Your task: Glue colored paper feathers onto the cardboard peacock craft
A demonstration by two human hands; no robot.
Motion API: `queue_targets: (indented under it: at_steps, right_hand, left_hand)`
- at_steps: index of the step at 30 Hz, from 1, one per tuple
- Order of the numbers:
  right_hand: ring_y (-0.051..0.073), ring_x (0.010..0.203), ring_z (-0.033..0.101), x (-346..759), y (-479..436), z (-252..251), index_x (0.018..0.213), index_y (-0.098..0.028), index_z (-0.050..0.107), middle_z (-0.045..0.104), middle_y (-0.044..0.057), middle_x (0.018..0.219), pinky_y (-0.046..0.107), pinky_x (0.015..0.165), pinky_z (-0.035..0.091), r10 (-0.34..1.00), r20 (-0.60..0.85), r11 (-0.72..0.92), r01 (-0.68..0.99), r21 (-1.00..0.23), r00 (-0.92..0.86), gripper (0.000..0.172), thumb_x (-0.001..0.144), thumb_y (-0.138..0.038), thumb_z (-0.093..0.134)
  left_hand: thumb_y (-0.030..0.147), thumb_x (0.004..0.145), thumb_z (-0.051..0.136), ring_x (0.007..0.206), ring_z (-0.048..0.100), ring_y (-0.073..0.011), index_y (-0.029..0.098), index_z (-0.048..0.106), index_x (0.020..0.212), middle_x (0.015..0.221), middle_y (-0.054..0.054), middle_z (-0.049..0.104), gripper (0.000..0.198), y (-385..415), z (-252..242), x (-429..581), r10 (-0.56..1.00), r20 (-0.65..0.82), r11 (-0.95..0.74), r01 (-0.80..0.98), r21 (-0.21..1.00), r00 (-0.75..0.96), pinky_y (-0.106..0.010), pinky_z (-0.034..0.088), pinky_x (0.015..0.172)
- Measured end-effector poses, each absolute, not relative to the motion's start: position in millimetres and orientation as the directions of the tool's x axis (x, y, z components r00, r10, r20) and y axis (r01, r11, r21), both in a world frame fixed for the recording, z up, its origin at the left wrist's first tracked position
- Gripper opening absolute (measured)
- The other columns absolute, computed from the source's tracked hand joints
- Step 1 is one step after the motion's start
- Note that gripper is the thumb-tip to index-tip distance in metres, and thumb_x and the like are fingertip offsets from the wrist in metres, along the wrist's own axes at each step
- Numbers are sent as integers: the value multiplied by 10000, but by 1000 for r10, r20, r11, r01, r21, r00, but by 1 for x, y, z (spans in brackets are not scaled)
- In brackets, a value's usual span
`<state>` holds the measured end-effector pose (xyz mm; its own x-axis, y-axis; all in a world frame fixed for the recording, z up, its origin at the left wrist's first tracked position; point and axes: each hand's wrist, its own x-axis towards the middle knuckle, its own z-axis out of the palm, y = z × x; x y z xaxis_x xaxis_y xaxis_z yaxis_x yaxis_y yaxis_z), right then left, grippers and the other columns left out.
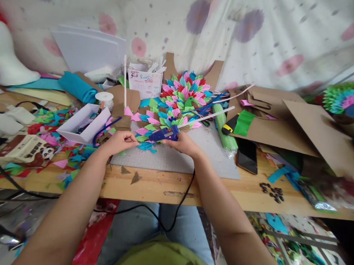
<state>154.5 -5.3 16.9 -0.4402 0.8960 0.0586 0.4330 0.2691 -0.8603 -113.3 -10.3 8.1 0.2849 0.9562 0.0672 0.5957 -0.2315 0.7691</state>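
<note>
My right hand (184,144) is wrapped round a blue hot glue gun (162,134) with a white glue stick (209,116) jutting from its back. The gun's nozzle points left, over the lower edge of a paper peacock tail (153,125) made of layered pink, green, blue and brown petals. At that edge my left hand (120,140) is closed in a pinch on the tip of a blue paper petal (146,146). Just behind lies a second, brighter petal fan (186,91) with a green bird body. Under the nearer one is a grey cutting mat (175,160).
A white box (84,123) of small tools and paper scraps (52,130) lie at left. To the right are a green crepe roll (224,129), a yellow-black cutter (229,125), a phone (247,156), cardboard (269,129) and dark beads (273,192). The gun's black cord (188,188) hangs over the table edge.
</note>
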Motion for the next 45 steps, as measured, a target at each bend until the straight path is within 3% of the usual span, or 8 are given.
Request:
queue_targets:
  at_steps: [6, 15, 24, 33, 41, 45]
  right_hand:
    - [85, 463, 432, 155, -6, 19, 649, -188, 548, 519, -28, 514, 225, 452, 358, 920, 36, 207, 407, -889, -390, 419, 676, -596, 635]
    - [66, 429, 396, 159, -7, 24, 624, -186, 550, 515, -30, 514, 214, 415, 323, 951, 6, 133, 393, -910, -308, 403, 684, -575, 635]
    - [69, 412, 378, 162, -7, 28, 580, -188, 530, 454, -42, 451, 218, 396, 292, 957, 41, 131, 306, -943, -286, 432, 667, -597, 639]
    - [58, 399, 373, 159, -2, 19, 616, -160, 593, 450, -45, 436, 200, 390, 302, 962, 51, 83, 111, -990, -267, 469, 682, -624, 609]
    - [54, 397, 371, 160, 1, 19, 616, -172, 580, 487, -39, 466, 202, 379, 298, 984, 49, 48, -13, -999, -168, 447, 643, -613, 648]
    - [55, 398, 383, 166, 7, 20, 644, -191, 525, 502, -46, 495, 207, 389, 310, 999, 31, 26, -128, -991, -34, 468, 602, -638, 657]
  left_hand:
    - [416, 622, 680, 552, 462, -118, 173, 603, 607, 583, 3, 540, 256, -8, 2, -116, 942, 95, -277, 590, 758, 321, -239, 350, 516]
    - [405, 647, 670, 513, 380, -98, 178, 605, 646, 528, 51, 394, 236, -8, -1, -118, 934, 80, -309, 674, 671, 349, -226, 283, 513]
    - [413, 706, 615, 481, 312, -91, 192, 605, 721, 517, 66, 278, 222, -9, 3, -119, 950, 88, -261, 613, 745, 298, -228, 251, 502]
    - [382, 683, 637, 497, 315, -91, 195, 582, 782, 534, 78, 273, 219, -10, -1, -114, 945, 96, -293, 676, 676, 314, -218, 263, 528]
    - [406, 765, 539, 520, 368, -103, 189, 555, 800, 564, 56, 368, 220, -5, -5, -115, 961, 205, -275, 590, 759, 184, -228, 280, 517]
    - [388, 770, 539, 532, 399, -110, 198, 595, 837, 570, 45, 413, 209, -2, 6, -109, 954, 270, -278, 712, 644, 129, -235, 293, 532]
